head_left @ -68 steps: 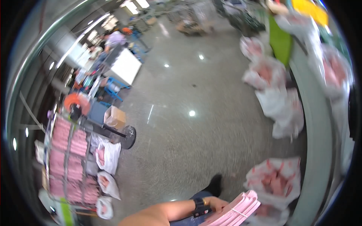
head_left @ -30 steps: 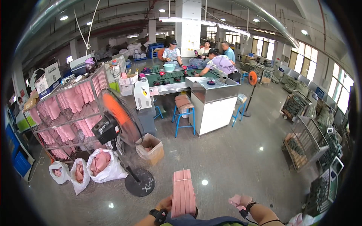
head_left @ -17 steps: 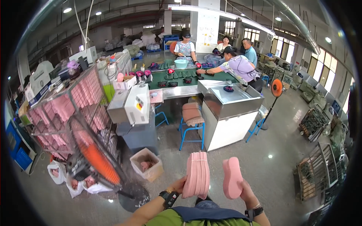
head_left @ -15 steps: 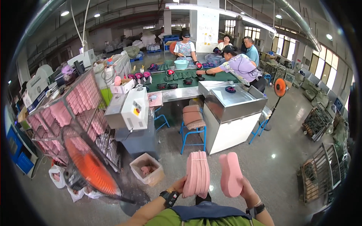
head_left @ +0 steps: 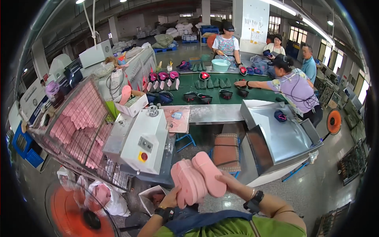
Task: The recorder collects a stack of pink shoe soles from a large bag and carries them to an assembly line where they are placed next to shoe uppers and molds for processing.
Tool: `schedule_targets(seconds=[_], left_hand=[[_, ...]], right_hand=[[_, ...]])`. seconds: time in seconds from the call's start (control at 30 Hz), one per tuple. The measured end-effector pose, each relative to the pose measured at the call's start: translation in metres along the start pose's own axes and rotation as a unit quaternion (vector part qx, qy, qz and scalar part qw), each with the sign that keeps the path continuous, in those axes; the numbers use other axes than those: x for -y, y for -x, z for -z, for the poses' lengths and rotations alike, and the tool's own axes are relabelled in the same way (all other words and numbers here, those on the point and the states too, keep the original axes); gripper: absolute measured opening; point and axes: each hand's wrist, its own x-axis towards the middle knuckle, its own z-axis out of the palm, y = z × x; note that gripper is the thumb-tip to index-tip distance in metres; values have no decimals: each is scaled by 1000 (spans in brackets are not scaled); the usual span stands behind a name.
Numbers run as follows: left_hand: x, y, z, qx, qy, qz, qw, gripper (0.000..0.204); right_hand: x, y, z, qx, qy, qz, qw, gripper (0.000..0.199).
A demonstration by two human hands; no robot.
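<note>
A stack of pink insoles (head_left: 186,182), bound with a band, is gripped at its left edge by my left hand (head_left: 171,197). My right hand (head_left: 228,182) holds another pink insole (head_left: 209,173) at its lower right; whether more than one piece is there I cannot tell. That insole lies against the top and right side of the stack, tilted the same way. Both hands are closed, with some fingers hidden behind the insoles. Just ahead of them stands a stool with a brown padded seat (head_left: 226,152).
A white machine (head_left: 146,138) and a wire cage cart (head_left: 85,126) of pink pieces stand left. Behind is a green work table (head_left: 181,94) with shoes; several people work there. A metal-topped counter (head_left: 294,138) stands right, an orange fan (head_left: 85,217) lower left, a bin (head_left: 145,201) nearby.
My view has moved closer to the table and machine. The insole in my right hand, earlier apart from the banded stack, now rests against it; both tilt leftward.
</note>
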Motion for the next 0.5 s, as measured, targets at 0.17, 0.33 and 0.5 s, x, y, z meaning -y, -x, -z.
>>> schedule_targets(seconds=[0.17,0.33,0.5], left_hand=[[-106,-127,-30,75,-83,13,994,51],[-184,-254,-53,26,-104,-7,994,43],[-263,-331,-76,1,-143,-5,990,47]], right_hand=[[64,-126,62,13,79,-9,997,68],[109,-241,117,-79,185,12,979,69],[161,-374,184,5,200,-174,964,73]])
